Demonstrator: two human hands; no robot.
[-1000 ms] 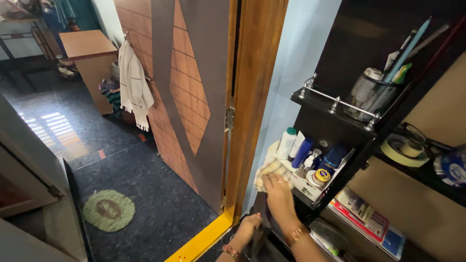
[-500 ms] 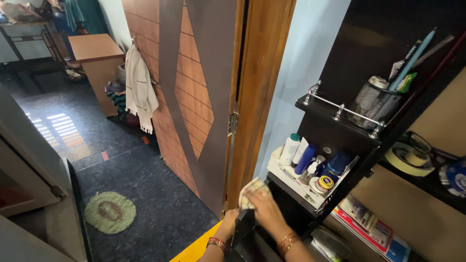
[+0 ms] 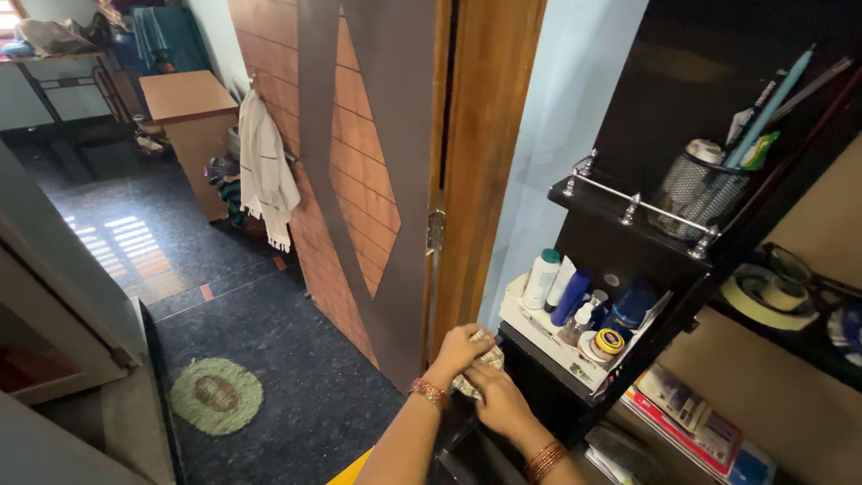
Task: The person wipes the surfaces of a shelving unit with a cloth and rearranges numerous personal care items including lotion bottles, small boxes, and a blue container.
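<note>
Both hands meet at the front left corner of the dark shelf unit point(image 3: 628, 233), just below the shelf carrying the white tray point(image 3: 539, 328). Left hand point(image 3: 460, 348) closed over a checked cloth point(image 3: 476, 373); right hand point(image 3: 498, 404) closed on the same cloth from underneath. Cloth is bunched into a wad between the two hands, so no clear long axis; only a small patch shows between the fingers, facing up and toward the tray's near corner.

White tray holds bottles point(image 3: 541, 278), a blue jar point(image 3: 628, 304) and a small yellow-lidded tin point(image 3: 609, 342), all upright. Shelf above, with metal rail along its front edge, carries a mesh pen holder point(image 3: 696, 190). Tape rolls point(image 3: 763, 296) to the right, booklets point(image 3: 691, 418) on a lower shelf.

Room: wooden door point(image 3: 359, 162) open, dark speckled floor point(image 3: 269, 359), round green mat point(image 3: 214, 395), white towel point(image 3: 265, 171) hanging on the door.
</note>
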